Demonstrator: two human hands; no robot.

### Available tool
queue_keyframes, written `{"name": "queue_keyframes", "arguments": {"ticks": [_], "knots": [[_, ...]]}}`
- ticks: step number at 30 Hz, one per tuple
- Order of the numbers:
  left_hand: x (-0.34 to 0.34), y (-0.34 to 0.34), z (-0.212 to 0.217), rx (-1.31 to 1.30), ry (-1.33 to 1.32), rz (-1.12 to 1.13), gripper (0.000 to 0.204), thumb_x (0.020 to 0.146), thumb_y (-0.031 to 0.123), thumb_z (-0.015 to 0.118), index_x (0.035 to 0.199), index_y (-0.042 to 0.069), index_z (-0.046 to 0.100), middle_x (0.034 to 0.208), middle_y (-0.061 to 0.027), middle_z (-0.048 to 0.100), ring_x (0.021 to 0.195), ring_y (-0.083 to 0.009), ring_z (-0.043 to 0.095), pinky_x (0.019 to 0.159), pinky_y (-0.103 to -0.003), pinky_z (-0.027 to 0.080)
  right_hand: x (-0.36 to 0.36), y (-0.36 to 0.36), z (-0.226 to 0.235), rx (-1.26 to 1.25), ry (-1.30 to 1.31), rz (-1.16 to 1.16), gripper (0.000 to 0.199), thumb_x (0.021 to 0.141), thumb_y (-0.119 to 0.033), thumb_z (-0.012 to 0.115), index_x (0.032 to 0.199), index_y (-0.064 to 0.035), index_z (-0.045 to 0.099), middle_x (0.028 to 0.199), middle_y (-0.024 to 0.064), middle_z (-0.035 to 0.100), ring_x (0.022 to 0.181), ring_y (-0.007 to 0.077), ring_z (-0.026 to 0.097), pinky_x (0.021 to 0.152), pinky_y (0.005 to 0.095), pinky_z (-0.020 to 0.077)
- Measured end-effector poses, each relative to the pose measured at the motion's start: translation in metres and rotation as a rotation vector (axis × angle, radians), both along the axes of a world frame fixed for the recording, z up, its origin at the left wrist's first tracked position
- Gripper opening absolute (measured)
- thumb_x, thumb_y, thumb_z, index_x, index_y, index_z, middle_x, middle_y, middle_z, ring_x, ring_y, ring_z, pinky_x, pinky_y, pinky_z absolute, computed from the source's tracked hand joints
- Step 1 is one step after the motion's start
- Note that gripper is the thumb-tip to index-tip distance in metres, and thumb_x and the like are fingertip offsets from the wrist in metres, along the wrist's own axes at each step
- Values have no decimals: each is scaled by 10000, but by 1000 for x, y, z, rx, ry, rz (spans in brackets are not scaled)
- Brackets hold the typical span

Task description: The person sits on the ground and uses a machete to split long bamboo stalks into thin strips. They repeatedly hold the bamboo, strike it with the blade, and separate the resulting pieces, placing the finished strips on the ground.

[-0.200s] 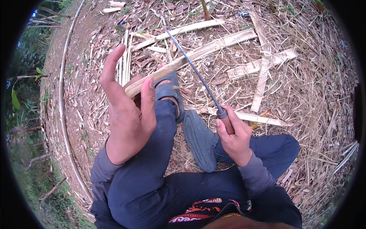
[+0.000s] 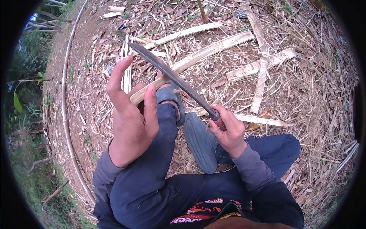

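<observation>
My left hand (image 2: 133, 124) holds the near end of a long pale wooden strip (image 2: 159, 82). The thumb lies along its near side, one finger is raised, and the other fingers are mostly hidden behind. From there the strip seems to run off to the far right. In my right hand (image 2: 230, 133) is the handle of a long knife (image 2: 183, 84), fingers wrapped round it. Its dark, slightly curved blade slants up and left across the strip, the tip beyond my left hand's raised finger. Whether blade and strip touch, I cannot tell.
More pale strips (image 2: 263, 74) lie on the ground at the right and farther off, among shavings and dry leaves. My sandals (image 2: 200, 143) and bent legs are close below the blade. A long thin pole (image 2: 65, 114) stretches along the left, with greenery past it.
The knife has swung left, its tip now nearer my left hand, and its blade has turned to show its broad side. My left hand has shifted slightly right and down with the strip.
</observation>
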State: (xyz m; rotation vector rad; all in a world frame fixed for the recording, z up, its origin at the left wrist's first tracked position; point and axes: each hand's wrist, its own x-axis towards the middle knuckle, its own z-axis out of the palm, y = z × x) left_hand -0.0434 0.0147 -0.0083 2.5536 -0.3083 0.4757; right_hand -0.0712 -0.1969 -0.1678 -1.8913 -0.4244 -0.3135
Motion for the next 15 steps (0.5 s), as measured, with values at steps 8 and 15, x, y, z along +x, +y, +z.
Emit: {"name": "queue_keyframes", "arguments": {"ticks": [8, 15], "knots": [[-4, -5, -6, -73, 1, -23, 585, 969, -99, 517, 1424, -92, 150, 1414, -226, 326, 994, -279, 717, 730, -312, 564, 1, 0, 14, 41, -21, 14, 419, 880, -139, 778, 1256, -13, 642, 688, 48, 603, 557, 133, 644, 511, 291, 506], [-3, -3, -10, 40, -54, -70, 520, 980, -59, 550, 1356, -72, 191, 1301, -239, 402, 885, -243, 722, 601, -281, 518, 8, -13, -10, 65, 219, -97, 375, 930, -127, 725, 1277, -16, 638, 842, 119, 713, 675, 152, 687, 590, 308, 524]]}}
